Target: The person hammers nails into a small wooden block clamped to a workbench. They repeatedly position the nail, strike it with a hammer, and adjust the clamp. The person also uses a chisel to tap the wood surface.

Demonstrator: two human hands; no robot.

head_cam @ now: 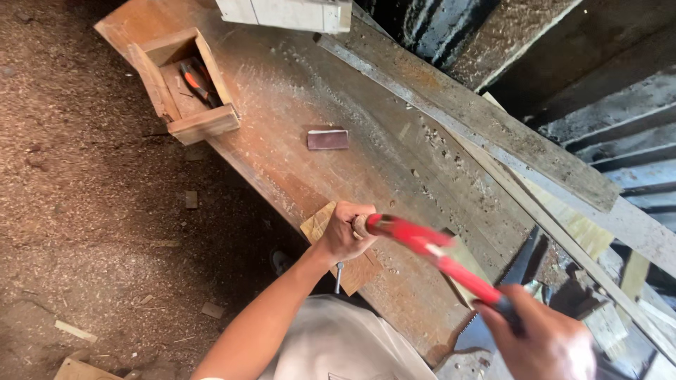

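A: Start with the biggest thing. What do the hands work on?

B: A long wooden workbench point(296, 112), brown, scratched, dusty with sawdust. It runs from the upper left down to the lower right. At its near edge lies a small flat wood piece point(320, 224), pale, with a slanted corner, partly over the edge of the bench.

A: And the hands?

B: The left hand point(343, 233) rests on that wood piece, fingers curled closed around something small and round. I cannot make out what it is. The right hand point(546, 345) is closed around the dark handle end of a red tool point(429, 250). The tool is long and reaches from the right hand up to the left fist, so its far end is touching or just beside the left fingers. It is blurred, and I cannot tell which kind of tool it is.

A: What is around them?

B: A saw blade point(479, 331) with small teeth lies near the right hand, half hidden under the wrist. A thin metal rod point(339, 277) hangs under the wood piece. Further up the bench are a dark rectangular block point(327, 138) and an open wooden box point(184, 84) with orange-handled tools inside. Grey rough planks point(479, 112) lean along the right side. The ground point(77, 211) is covered with sawdust.
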